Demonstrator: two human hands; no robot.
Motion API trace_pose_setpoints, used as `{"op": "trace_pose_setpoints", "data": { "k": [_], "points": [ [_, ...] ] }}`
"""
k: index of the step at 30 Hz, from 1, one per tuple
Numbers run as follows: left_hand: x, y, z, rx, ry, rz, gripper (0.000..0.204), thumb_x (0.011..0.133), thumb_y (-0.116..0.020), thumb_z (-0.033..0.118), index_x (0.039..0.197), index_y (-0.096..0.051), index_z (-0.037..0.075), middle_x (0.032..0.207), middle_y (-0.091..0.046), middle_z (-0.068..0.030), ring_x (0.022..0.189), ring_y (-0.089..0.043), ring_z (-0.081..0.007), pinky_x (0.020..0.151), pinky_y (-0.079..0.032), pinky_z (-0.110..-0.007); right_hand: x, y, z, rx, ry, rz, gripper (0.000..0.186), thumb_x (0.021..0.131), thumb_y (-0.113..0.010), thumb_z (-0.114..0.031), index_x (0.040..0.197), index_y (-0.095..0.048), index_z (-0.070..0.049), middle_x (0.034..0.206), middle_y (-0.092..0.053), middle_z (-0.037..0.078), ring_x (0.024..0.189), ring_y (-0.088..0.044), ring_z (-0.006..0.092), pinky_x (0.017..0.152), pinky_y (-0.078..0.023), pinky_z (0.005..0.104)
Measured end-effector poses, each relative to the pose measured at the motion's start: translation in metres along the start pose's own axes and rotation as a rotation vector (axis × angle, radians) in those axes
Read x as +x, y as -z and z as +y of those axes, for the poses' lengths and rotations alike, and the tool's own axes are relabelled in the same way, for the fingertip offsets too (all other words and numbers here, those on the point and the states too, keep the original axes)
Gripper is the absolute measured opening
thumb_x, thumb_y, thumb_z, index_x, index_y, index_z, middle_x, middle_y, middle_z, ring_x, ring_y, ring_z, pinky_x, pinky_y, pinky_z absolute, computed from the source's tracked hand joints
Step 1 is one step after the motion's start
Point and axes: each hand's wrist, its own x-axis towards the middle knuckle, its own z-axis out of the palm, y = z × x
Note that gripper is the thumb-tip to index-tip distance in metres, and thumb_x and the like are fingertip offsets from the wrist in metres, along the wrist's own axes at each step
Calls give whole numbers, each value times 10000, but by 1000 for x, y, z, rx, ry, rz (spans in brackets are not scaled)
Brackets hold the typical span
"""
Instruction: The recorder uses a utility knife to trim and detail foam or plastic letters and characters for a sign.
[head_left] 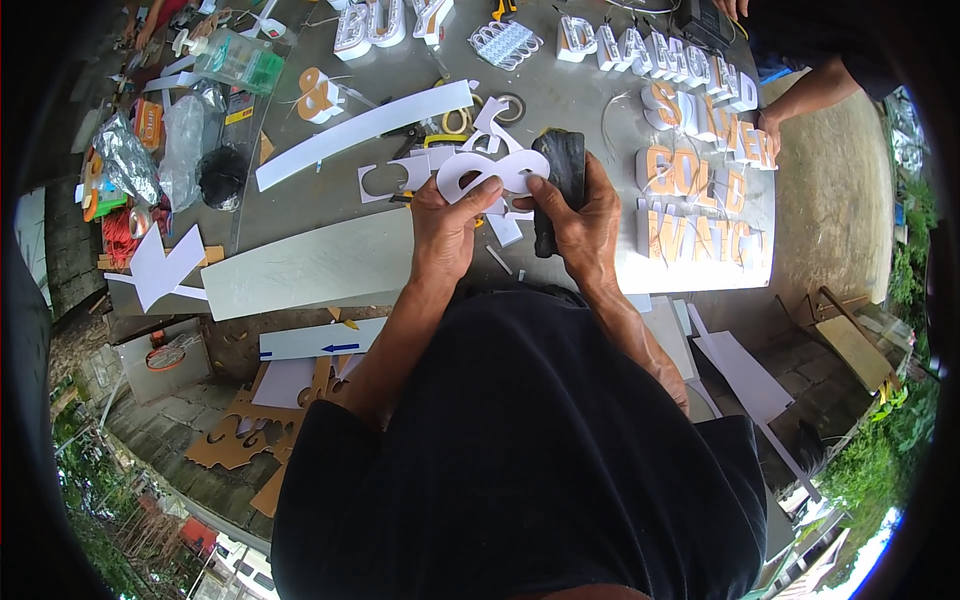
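Head view: one worker at a table (575, 105).

Principal item: white looped cut-out (508, 170), one, raised in front of the chest above the table's near edge, between the hands. Left hand (445, 228), one: grip clamped on the cut-out's left end, thumb on the upper face. Right hand (587, 225), one: grip closed round a dark oblong block (568, 165), thumb tip at the cut-out's right end; its far fingers are partly hidden.

Hazards, as judged: the narrow bridges around the openings might crease or snap, should the thumbs press unevenly. The block might scuff or smudge the pale face, if it slips. A loosened hold might drop the piece among like-coloured white offcuts (492, 118), where it would be hard to pick out.

Count:
- White offcuts: several, overlapping; exact number cannot be told.
- Block letters (697, 112), right: four rows, of seven, six, four and five; the nearest row's end is washed out by glare.
- Block letters, far side: three.
- Curled block character (318, 95): one.
- Bundle of light modules (506, 46): one.
- Curved white strip (365, 130): one.
- Large pale panel (310, 265): one.
- Tape rings (447, 122): at least two.
- Pump bottle (240, 62): one.
- Co-worker's hand (768, 132), beside the letters' right edge: one.
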Motion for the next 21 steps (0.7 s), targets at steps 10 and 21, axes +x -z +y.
{"op": "trace_pose_setpoints", "data": {
  "k": [10,21],
  "points": [
    [11,-20,9,11,-110,104,160,812,-747,-31,954,-691,16,898,-708,-82,802,-694,-170,670,-596,-331,-10,4,-1,-149,112,-44,429,1022,-539,-202,1383,-500,25,933,-722,143,877,-731,198,668,-562,274],
    [8,-37,7,38,-111,87,200,780,-785,-11,959,-697,-8,854,-701,-81,723,-675,-152,610,-602,-308,9,0,-13,-515,271,59,445,1043,-467,-185,1449,-432,-5,703,-609,141,575,-582,225,571,-481,355]
  ]
}}
